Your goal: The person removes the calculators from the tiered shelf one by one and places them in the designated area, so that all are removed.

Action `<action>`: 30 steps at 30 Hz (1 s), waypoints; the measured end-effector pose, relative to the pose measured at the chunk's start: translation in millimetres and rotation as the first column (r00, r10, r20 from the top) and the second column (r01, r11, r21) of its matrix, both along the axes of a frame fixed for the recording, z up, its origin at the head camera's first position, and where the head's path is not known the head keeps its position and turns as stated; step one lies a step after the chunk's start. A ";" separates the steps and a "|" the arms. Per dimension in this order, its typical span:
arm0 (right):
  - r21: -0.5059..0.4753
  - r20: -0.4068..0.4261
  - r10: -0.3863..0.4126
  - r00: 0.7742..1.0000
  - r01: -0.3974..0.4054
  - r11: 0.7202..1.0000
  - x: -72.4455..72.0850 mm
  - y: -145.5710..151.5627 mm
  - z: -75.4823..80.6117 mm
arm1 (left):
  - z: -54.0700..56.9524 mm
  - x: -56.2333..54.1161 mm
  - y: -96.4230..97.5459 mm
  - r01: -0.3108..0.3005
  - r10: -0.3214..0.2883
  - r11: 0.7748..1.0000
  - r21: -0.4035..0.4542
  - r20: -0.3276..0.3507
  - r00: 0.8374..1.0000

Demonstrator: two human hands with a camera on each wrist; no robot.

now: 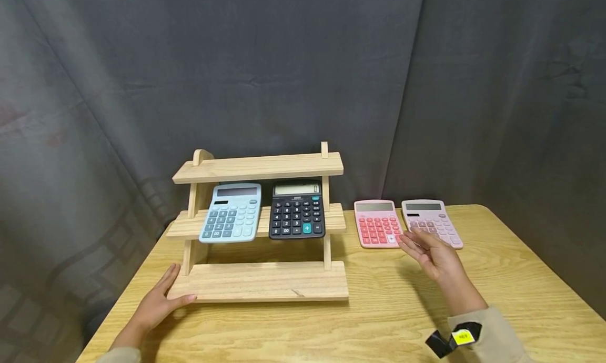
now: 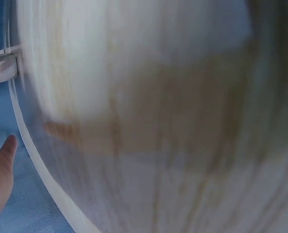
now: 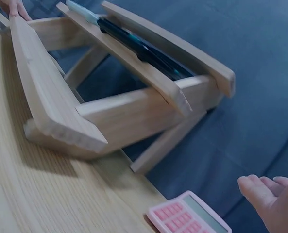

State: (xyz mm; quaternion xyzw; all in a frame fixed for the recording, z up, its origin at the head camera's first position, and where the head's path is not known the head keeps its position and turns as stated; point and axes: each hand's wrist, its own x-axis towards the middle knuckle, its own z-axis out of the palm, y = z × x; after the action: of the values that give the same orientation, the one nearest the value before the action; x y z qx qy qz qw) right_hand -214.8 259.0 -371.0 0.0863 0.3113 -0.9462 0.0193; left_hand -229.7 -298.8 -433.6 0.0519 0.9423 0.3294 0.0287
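Observation:
A three-tier wooden display shelf [image 1: 265, 282] stands on the table. On its middle tier lean a light blue calculator [image 1: 231, 213] and a black calculator [image 1: 296, 210], side by side. My left hand [image 1: 153, 308] rests at the left end of the bottom tier, thumb and fingers spread around the corner. To the right of the shelf, a pink calculator [image 1: 377, 225] and a pale lilac calculator [image 1: 433, 215] lie on the table. My right hand [image 1: 437, 258], fingers extended and holding nothing, is over the front of the lilac one, fingertips by the pink one's lower right corner.
The wooden table [image 1: 379, 310] carries everything and ends at a grey curtain [image 1: 284, 79] behind it. More curtain hangs along both sides. A black strap with a yellow label [image 1: 463, 336] hangs at the right sleeve.

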 end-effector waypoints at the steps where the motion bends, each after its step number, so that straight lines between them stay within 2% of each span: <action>1: 0.004 0.003 0.007 1.000 -0.007 1.000 1.2 -3.9 2.1 | -0.2 0.1 -0.3 -0.001 0.001 1.000 -0.002 0.002 1.000; 7: 0.029 -0.028 0.066 0.997 -0.066 0.997 -1.0 -23.3 1.9 | -0.8 -0.3 -1.9 0.000 0.000 1.000 -0.006 -0.006 1.000; 11: 0.084 -0.050 0.104 0.993 -0.099 0.992 -2.1 -36.9 1.3 | -0.7 -0.8 -1.7 0.006 -0.006 1.000 -0.004 -0.022 1.000; 30: 0.244 -0.092 0.141 0.986 -0.115 0.963 -12.7 -85.2 0.7 | -1.1 0.0 -0.4 -0.002 0.002 1.000 -0.002 -0.037 0.999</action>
State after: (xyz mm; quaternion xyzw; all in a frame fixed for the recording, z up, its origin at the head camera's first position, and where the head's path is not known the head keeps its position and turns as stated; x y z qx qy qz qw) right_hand -227.6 173.8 -370.3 0.0159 0.4277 -0.9022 0.0532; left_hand -229.7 -299.3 -434.7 0.0572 0.9430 0.3276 0.0109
